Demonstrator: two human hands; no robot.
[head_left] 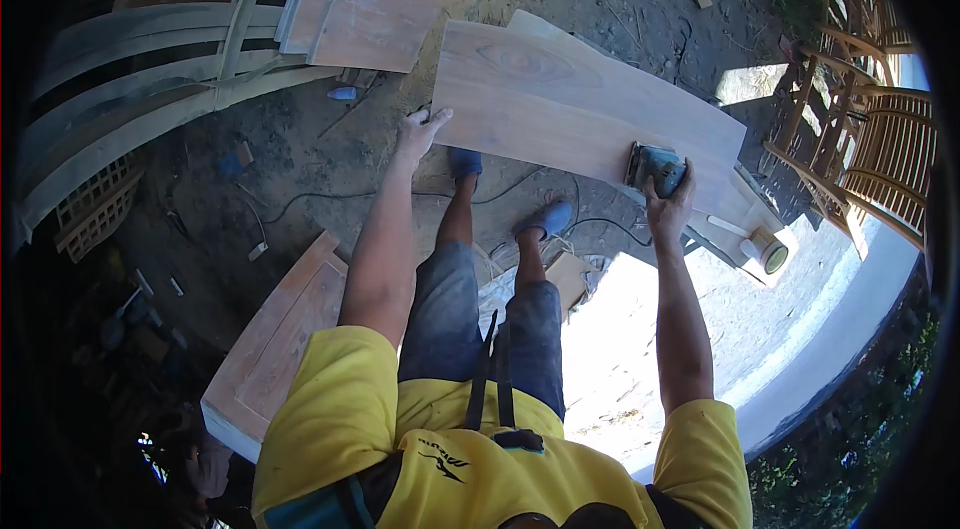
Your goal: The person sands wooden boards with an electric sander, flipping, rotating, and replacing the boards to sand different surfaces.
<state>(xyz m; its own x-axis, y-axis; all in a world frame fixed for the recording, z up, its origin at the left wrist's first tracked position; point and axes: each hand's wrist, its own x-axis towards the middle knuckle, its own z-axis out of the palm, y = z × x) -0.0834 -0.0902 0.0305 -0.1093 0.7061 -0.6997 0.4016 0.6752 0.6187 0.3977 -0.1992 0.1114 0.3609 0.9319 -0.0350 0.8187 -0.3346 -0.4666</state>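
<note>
A long wooden board (560,104) lies across in front of me, with a second pale board edge (535,26) showing behind it. My right hand (670,197) is closed over a blue-green electric sander (657,167), which rests on the board's near right part. At the board's near left corner is my left hand (422,133), its fingers closed on the edge with the thumb on top. Whatever supports the board underneath is mostly hidden.
Wooden panels (375,9) and a slatted wooden frame (225,39) stand at left. Another panel (285,329) is by my left side. A cable (400,194) runs over the ground near my feet. An open can (770,254) and wooden chairs (870,149) are at right.
</note>
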